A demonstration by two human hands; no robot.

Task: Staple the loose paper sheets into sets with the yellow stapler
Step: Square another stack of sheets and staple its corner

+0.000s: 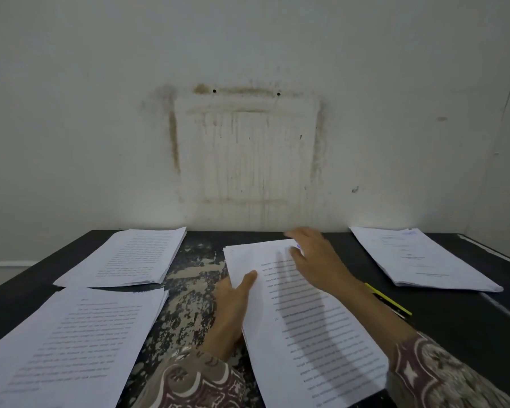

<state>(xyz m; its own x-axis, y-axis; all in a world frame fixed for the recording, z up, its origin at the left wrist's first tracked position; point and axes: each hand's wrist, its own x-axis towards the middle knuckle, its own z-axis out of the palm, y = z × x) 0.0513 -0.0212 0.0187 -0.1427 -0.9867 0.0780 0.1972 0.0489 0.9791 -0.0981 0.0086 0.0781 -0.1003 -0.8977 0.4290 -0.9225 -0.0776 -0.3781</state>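
Centre-frame paper set [306,319]: left hand [233,301] pinches its edge, right hand [315,260] flat atop; yellow stapler [387,298] idle, stapling apparently pending.

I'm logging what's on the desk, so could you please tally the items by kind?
Paper stacks: 4, far left, near left, centre under both hands, far right.
Yellow stapler: 1, partly hidden by the right forearm.
Total: 5.
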